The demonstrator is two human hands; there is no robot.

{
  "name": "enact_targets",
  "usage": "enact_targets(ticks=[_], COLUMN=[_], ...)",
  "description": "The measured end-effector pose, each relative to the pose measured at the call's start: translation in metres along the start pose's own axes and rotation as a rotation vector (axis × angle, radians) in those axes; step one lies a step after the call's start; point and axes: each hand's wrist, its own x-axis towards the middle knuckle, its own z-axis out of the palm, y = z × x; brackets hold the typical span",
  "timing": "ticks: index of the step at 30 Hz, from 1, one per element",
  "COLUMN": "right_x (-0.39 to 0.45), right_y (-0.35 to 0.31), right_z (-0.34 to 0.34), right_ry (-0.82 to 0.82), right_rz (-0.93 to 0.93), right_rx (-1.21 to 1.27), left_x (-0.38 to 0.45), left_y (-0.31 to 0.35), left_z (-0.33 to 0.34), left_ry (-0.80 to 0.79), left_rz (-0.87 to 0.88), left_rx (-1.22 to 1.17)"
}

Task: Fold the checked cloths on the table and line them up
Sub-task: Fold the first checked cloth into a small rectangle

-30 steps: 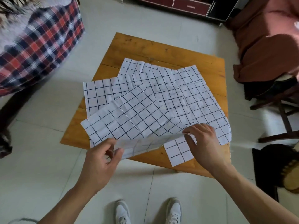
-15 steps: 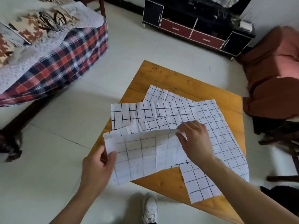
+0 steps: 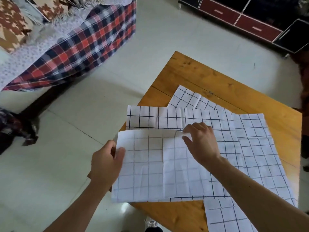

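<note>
On the wooden desk [image 3: 192, 72] I count what look like four flat checked cloths [image 3: 254, 148], overlapping, though edges blur. A fifth, the folded cloth [image 3: 150, 168], lies nearest me: my left hand [image 3: 107, 163] pinches its left edge, my right hand [image 3: 200, 143] fingers pinch its top fold.

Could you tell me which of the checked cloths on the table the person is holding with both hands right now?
The nearest cloth, showing its paler reverse: the left hand pinches its left edge, the right hand its top edge. The others lie flat.
</note>
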Motion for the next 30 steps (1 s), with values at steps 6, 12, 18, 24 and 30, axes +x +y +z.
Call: enact_targets(ticks=[6,12,18,24,30], right_x=[0.004,-0.013,-0.055,-0.121,-0.157], right_y=[0.019,0.015,-0.011,-0.043,-0.061], right_z=[0.024,0.035,0.033,0.038,0.055], right_ry=[-0.188,-0.180,-0.191,-0.270,-0.378], right_rz=[-0.001,-0.026,-0.014,0.043,0.069], right_rx=[-0.017,0.014,0.041,0.081,0.110], left_x=[0.007,-0.005,-0.030,-0.067,-0.096], left_y=[-0.027,-0.039,-0.037,-0.033,-0.022], left_z=[0.014,0.018,0.020,0.031,0.061], left_ry=[0.029,0.050,-0.054,-0.250,-0.309], left_rz=[-0.141,0.057,0.313,0.459,0.569], left_rx=[0.054,0.255,0.356,0.447,0.554])
